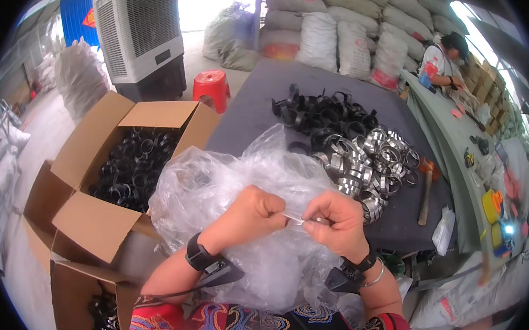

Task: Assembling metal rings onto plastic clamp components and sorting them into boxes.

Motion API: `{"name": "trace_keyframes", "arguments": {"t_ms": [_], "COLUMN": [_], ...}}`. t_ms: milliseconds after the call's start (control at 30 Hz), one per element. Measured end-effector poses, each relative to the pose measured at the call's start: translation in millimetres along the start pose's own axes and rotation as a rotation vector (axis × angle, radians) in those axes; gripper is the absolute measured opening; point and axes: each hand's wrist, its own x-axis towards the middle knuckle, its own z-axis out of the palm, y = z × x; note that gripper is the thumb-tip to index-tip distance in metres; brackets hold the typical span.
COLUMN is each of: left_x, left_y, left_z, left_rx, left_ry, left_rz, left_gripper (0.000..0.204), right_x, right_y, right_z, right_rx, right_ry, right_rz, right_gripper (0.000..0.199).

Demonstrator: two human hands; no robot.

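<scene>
My left hand and my right hand meet in front of me, both closed with fingers pinched. A short strip of clear plastic is stretched between their fingertips; it looks like part of a thin plastic bag. Beneath and beyond my hands, a large heap of clear plastic bags spreads over the near edge of the dark table and hangs toward my lap. Past the bags lie a pile of shiny metal rings and a pile of black rings, the two touching.
An open cardboard box full of black rings stands at the left, with another box below it. A hammer lies right of the rings on the dark table. Beyond are a red stool, an air cooler and a co-worker at a green table.
</scene>
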Motion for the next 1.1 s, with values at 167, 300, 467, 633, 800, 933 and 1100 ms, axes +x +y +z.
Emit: {"name": "trace_keyframes", "arguments": {"t_ms": [167,300,467,633,800,933,1100], "left_x": [0.9,-0.9,-3.9,-7.2,-12.8,-15.4,-13.3], "left_y": [-4.7,-13.8,-13.8,2.0,-8.4,-6.9,-6.0], "left_z": [1.1,15.3,21.9,24.7,22.0,21.1,21.9], "left_rx": [0.184,0.127,0.038,0.111,0.142,-0.248,-0.239], "left_ry": [0.082,0.067,0.16,0.456,0.533,0.391,0.495], "left_rz": [0.134,0.137,0.012,-0.047,0.203,0.081,-0.109], "left_gripper": [0.014,0.014,0.01,0.02,0.026,0.017,0.01], "right_x": [-1.8,6.8,26.7,38.7,43.4,41.8,37.9], "right_y": [2.6,14.3,26.5,39.6,51.1,52.1,48.2], "right_z": [2.4,12.5,23.1,27.3,27.8,32.3,39.9], "right_rx": [0.027,0.162,0.455,0.565,0.438,0.356,0.292], "right_ry": [0.055,0.158,0.477,0.59,0.633,0.681,0.643], "right_rz": [-0.034,-0.088,-0.072,0.018,-0.097,-0.093,-0.029], "right_gripper": [0.018,0.016,0.015,0.013,0.016,0.017,0.022]}}
